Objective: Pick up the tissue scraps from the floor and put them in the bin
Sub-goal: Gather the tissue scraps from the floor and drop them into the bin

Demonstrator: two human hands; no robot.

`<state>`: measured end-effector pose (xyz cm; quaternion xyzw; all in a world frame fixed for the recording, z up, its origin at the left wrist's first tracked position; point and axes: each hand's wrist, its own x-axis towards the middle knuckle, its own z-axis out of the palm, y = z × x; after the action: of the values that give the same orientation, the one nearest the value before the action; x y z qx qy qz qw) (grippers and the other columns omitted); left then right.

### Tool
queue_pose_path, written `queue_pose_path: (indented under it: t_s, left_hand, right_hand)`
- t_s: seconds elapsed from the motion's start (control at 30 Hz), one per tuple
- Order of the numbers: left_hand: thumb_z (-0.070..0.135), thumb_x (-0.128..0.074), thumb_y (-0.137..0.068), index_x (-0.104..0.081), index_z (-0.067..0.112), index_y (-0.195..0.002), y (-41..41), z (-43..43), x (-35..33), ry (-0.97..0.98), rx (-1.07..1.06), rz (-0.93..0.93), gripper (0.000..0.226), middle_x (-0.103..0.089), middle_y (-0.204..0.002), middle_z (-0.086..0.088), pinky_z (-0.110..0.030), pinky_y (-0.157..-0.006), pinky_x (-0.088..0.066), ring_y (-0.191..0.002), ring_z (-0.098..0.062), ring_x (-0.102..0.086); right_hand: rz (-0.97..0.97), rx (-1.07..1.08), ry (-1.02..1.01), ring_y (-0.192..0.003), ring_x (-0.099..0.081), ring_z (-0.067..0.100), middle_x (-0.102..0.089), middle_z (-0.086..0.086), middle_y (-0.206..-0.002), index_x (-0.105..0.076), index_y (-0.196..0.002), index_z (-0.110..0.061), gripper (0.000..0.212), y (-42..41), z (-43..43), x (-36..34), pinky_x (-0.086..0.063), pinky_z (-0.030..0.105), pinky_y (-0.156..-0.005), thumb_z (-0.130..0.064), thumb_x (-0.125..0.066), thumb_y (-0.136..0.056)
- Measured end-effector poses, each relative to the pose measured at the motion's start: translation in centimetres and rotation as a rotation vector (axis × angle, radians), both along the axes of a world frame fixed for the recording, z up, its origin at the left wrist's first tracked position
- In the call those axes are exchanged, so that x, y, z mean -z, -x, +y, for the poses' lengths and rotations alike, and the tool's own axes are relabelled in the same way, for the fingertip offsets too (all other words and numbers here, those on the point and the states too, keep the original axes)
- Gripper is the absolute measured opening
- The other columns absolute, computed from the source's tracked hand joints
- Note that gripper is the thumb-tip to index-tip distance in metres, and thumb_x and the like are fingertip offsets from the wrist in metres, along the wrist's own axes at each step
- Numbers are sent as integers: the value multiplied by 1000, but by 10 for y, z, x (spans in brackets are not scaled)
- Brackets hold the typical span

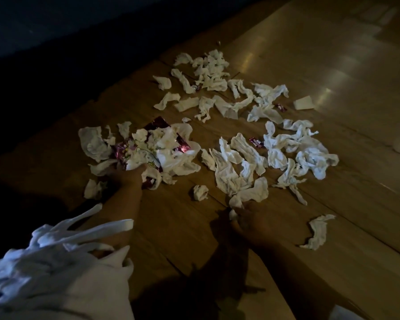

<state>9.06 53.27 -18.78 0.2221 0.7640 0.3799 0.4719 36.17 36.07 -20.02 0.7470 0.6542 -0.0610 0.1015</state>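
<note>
Tissue scraps [240,162] on floor [321,65], right hand [246,219] pinching one — left hand [127,177] among them, grip unclear

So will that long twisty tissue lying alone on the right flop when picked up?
Probably floppy: the tissue strip lies limp and twisted on the wooden floor. Likely very light, it looks thin. Unlikely to roll, being long and flattish.

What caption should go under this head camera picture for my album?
Left hand reaches into tissue scraps on a dim wooden floor while right hand pinches one.
</note>
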Motion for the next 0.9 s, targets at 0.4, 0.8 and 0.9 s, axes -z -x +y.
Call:
queue_pose_path:
  t_s: [0.4,0.8,0.9]
  left_hand:
    - [8,-70,-80,-53,2,-128,0,-37,-21,-119,87,-111,51,-52,-136,-15,-30,-89,-40,-125,-30,-49]
    - [4,-66,-83,-59,5,-117,63,-120,-118,-40,160,-408,35,-67,-101,-3,-19,-46,-54,-69,-9,-67]
    - [7,-70,-79,-60,7,-110,82,-142,-155,-15,144,-389,32,-67,-91,-1,-22,-49,-54,-75,-11,-65]
  right_hand:
    - [480,180,-25,-114,-55,25,-62,7,-122,-65,-116,-17,28,17,-5,-46,-40,27,-90,-24,-48,-94]
    - [1366,622,-216,-124,-50,24,-45,5,-143,-52,-131,-25,49,89,5,-113,-49,32,-89,-14,-65,-85]
    - [1451,707,-173,-118,-53,23,-49,7,-140,-57,-125,-21,45,116,6,-142,-48,25,-77,-18,-69,-82]
